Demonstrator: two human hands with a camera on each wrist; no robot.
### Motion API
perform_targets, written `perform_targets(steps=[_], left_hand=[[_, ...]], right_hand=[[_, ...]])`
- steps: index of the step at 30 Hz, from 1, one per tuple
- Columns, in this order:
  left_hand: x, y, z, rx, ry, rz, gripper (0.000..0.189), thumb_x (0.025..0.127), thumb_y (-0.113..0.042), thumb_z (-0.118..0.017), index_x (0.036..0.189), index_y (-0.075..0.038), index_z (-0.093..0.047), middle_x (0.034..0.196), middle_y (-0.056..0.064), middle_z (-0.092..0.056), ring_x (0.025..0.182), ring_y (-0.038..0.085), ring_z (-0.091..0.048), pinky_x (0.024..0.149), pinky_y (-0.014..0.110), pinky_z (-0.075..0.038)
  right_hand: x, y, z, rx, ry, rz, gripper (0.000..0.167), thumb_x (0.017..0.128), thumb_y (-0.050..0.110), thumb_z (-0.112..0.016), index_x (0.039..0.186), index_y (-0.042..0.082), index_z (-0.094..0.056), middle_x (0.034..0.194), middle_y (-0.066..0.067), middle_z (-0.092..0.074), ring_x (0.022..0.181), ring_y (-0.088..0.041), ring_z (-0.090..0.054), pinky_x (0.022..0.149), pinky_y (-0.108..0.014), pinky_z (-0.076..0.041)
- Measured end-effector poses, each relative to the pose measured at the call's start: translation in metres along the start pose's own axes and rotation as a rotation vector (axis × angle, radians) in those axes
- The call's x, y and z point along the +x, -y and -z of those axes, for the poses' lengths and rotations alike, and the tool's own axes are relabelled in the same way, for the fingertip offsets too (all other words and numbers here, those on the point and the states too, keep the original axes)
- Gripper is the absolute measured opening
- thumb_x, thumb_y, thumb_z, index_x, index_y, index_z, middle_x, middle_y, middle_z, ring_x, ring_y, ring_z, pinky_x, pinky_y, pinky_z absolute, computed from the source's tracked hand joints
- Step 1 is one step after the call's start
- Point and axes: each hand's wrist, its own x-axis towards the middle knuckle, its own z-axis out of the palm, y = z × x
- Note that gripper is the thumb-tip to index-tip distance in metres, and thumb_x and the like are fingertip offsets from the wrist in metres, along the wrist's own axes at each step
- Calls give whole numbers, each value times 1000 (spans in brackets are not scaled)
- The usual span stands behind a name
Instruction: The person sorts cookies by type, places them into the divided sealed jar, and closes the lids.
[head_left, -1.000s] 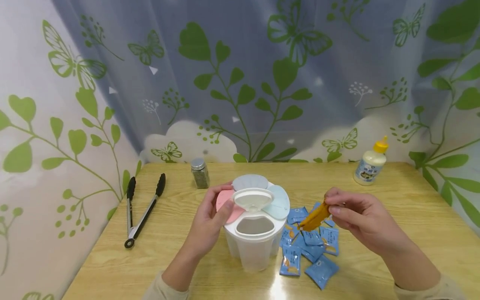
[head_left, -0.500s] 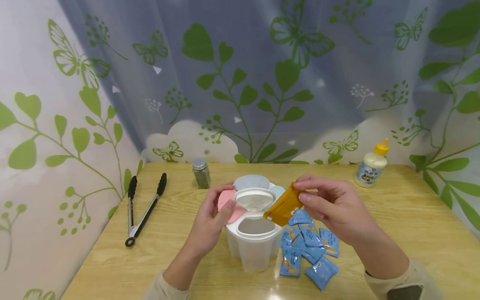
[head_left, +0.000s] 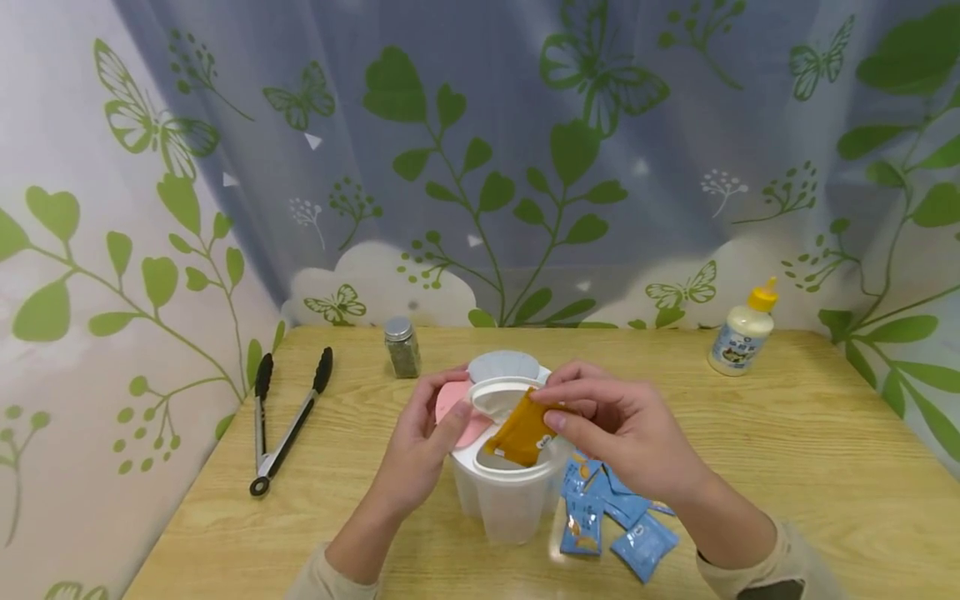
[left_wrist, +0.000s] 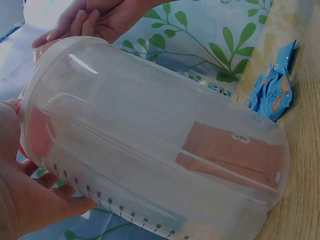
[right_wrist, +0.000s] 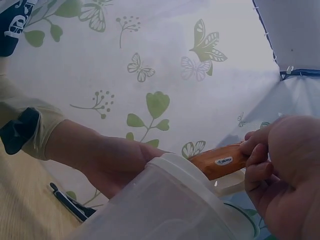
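Observation:
A clear plastic storage canister [head_left: 510,508] with a white rim and pink, grey and blue flap lids stands on the table; its front flap is up. My left hand [head_left: 422,442] grips the canister's left side, thumb on the pink flap. Between thumb and fingers, my right hand [head_left: 626,425] pinches an orange sachet [head_left: 521,429], whose lower end is over the open front hole. In the left wrist view, another orange-brown sachet [left_wrist: 235,155] lies inside the canister near its bottom. Several blue sachets [head_left: 645,546] lie in a pile right of the canister, partly hidden by my right hand.
Metal tongs [head_left: 292,425] with black tips lie spread at the left. Behind the canister stands a small glass jar [head_left: 402,347] with a grey lid. A white bottle [head_left: 741,333] with a yellow cap is at the back right, before a patterned curtain [head_left: 480,167].
My right hand has carried the orange sachet leftward from above the blue pile to the canister's open hole. My left hand has stayed on the canister.

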Motion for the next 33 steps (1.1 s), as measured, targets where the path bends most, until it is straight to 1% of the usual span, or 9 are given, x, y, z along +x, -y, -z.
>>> perform_targets(steps=[4,7,9,10,13,17,21,26,33], left_hand=[[-1,1,-1,0,-8,-14,38,103,-16,-52,139,-6,-43,151,12,-42,130,23,-49,101,23,-50],[-2,1,-2,-5,-13,-13,37,103,-15,-52,138,-5,-43,153,11,-41,131,21,-49,103,22,-48],[-3,2,-2,-9,-15,-11,37,103,-15,-52,138,-4,-43,153,11,-41,132,20,-49,104,22,-48],[-3,2,-2,-8,-15,-9,37,103,-15,-52,138,-4,-43,153,11,-41,131,20,-49,104,23,-48],[-2,1,-2,-4,-20,-8,37,103,-15,-52,138,-5,-44,153,11,-42,132,18,-49,105,22,-47],[-1,0,-1,0,-24,-7,37,103,-16,-52,137,-6,-44,152,10,-43,133,20,-49,104,22,-47],[-1,-1,-1,-11,-19,-2,37,104,-17,-52,138,-6,-44,153,11,-42,136,23,-46,105,23,-47],[-2,-1,-1,-12,-21,1,37,104,-17,-52,138,-5,-43,153,11,-41,137,23,-45,105,22,-46],[0,-2,-2,4,-28,-8,37,104,-16,-52,138,-4,-44,152,11,-43,132,18,-49,104,22,-47]], right_hand=[[-1,-2,-1,3,26,21,33,91,-16,-58,116,2,-71,109,-6,-62,63,-13,-51,47,-25,-41],[-3,-1,-3,-22,35,-23,28,92,-13,-59,113,2,-70,109,-3,-65,57,-12,-51,43,-23,-42],[-5,-1,-4,-44,28,-74,23,93,-9,-60,111,3,-69,107,0,-67,53,-13,-49,40,-24,-41],[-5,0,-5,-52,18,-107,20,94,-7,-61,109,4,-68,104,1,-68,49,-13,-44,37,-24,-38],[-6,2,-6,-58,-8,-191,14,95,-1,-62,109,4,-64,87,3,-68,46,-14,-40,36,-27,-34],[-6,3,-4,-27,-32,-288,14,95,4,-64,109,3,-61,68,4,-60,45,-13,-38,36,-28,-31],[-7,1,0,13,-37,-308,17,94,2,-65,110,0,-60,72,4,-61,47,-14,-38,38,-29,-31],[-10,-3,7,61,-34,-288,18,95,0,-63,112,4,-60,80,6,-64,49,-16,-38,39,-31,-29],[-18,-6,19,52,-71,-267,20,94,-3,-62,113,4,-60,88,8,-65,53,-15,-39,42,-31,-29]])
